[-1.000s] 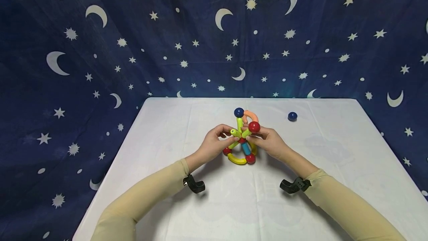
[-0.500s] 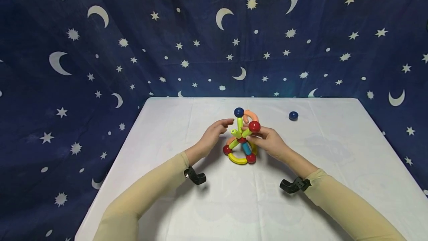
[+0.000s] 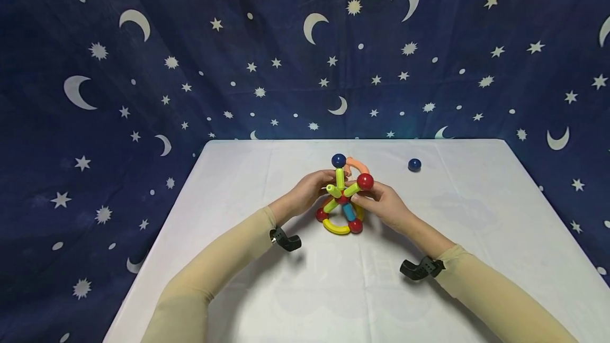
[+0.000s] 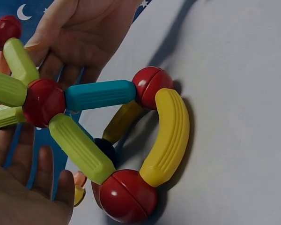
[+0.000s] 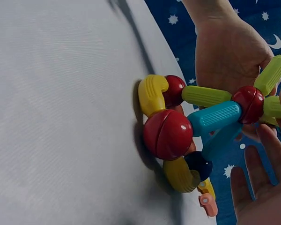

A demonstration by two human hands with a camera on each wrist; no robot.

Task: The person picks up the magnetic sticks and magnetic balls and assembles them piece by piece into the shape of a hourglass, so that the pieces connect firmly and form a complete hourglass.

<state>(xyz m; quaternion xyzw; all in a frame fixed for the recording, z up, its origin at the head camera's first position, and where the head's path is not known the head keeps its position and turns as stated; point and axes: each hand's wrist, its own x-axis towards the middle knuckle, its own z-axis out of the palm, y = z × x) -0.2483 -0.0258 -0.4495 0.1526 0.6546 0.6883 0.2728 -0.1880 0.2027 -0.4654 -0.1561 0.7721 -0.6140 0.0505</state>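
A construction of magnetic rods and balls stands on the table. Its red centre ball (image 4: 44,102) joins several green rods and a teal rod (image 4: 101,95); red balls and a curved yellow rod (image 3: 336,227) form part of its base. A dark blue ball (image 3: 339,161) tops the upright green rod (image 3: 340,179). My right hand (image 3: 387,206) pinches a green rod (image 5: 274,107) beside the centre ball, below the upper red ball (image 3: 365,181). My left hand (image 3: 307,192) reaches behind the construction with loosely extended fingers (image 4: 44,168); its fingertips are partly hidden by the rods.
A loose dark blue ball (image 3: 414,165) lies at the back right of the white table (image 3: 305,290). A curved orange rod (image 3: 358,165) shows behind the upper balls. A dark blue curtain (image 3: 286,36) with moons and stars hangs behind the table.
My left hand let go of the construction at the front left, drew back, then moved right behind the green rods. My right hand has kept its place on the construction.
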